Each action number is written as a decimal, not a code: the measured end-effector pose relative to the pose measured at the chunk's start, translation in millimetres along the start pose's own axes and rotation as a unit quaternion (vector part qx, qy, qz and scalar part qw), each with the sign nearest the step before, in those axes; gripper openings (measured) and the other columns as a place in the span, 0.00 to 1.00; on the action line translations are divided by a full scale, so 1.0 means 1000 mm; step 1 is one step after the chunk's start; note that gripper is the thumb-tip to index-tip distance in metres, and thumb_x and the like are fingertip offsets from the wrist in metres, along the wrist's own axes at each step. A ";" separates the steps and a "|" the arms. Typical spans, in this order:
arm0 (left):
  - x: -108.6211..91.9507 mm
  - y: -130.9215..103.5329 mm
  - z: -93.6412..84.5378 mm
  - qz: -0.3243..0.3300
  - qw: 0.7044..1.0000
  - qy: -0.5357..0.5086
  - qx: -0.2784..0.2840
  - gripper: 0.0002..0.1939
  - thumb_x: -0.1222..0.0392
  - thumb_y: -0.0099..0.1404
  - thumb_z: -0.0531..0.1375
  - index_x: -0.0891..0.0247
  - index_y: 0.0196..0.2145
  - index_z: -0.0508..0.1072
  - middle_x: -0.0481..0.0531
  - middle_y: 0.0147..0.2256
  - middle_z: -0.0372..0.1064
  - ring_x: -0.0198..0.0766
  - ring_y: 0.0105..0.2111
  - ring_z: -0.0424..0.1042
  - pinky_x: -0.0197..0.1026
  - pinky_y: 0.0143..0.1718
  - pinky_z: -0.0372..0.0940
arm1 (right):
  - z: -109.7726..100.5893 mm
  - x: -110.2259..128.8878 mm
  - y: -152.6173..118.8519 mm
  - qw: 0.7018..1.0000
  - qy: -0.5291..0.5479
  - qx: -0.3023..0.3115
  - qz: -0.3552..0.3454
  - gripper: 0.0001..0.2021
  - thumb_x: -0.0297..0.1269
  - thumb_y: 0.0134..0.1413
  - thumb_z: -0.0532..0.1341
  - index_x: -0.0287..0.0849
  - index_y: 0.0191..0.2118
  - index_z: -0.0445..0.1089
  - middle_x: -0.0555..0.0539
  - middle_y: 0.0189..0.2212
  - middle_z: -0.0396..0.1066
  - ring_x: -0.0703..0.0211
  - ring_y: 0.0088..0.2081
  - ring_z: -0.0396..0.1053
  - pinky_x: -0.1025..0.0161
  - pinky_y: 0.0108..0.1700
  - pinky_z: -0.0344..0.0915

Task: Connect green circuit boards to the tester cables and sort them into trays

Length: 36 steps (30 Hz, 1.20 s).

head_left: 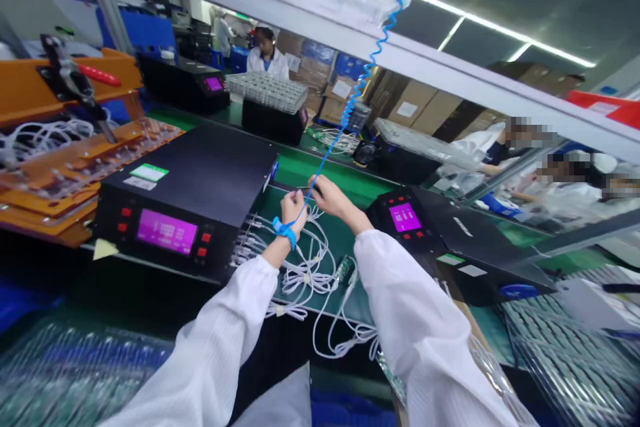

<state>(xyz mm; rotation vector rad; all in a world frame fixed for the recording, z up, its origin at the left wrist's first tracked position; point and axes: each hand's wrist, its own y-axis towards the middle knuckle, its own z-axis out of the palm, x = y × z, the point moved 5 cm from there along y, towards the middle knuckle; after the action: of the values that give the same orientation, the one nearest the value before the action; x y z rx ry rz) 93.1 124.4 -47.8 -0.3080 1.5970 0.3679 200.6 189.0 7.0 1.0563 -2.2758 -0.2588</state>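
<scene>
Orange fixture (30,90) at far left, with its clamp (70,73) tipped upward, probably so that the bed beneath can be reached. Next, a black box (200,167) turns its lit purple screen (167,232) toward the person, presumably for easy reading; plugs (244,247) line its right side, close to the work.

The left hand (293,210) is bent in beside them, wearing a blue band (284,232), likely for grounding, which would explain the coiled cord (365,70) rising overhead. Its grip is curled, fingertips close together; whether it pinches anything, I cannot tell. White cables (307,277) lie looped on the tabletop just below, perhaps bundled to limit tangling. The right hand (325,195) meets the left from the other side, its grip also curled, contents too small to make out. Nearer the right sleeve, a green board (344,270) sits among the cables.

Further right are a second box (465,240) and a ribbed tray (565,340).

The tabletop (273,203) is green and crowded. Beyond it, people in white work before stacked cartons (415,107), under strip lights (505,33).
</scene>
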 end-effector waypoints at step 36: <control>-0.040 -0.036 -0.003 0.141 0.917 0.328 0.178 0.20 0.62 0.77 0.47 0.70 0.34 0.74 0.54 0.32 0.74 0.41 0.41 0.74 0.43 0.48 0.67 | -0.107 -0.023 -0.048 0.770 0.361 -0.358 0.385 0.14 0.40 0.73 0.57 0.41 0.34 0.61 0.62 0.19 0.48 0.75 0.19 0.51 0.80 0.22 0.51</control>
<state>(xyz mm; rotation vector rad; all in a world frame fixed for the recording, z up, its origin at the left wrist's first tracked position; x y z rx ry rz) 107.3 89.2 -9.2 0.1033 2.3423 0.1874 306.4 181.9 62.3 -0.2153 -1.4798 -0.2676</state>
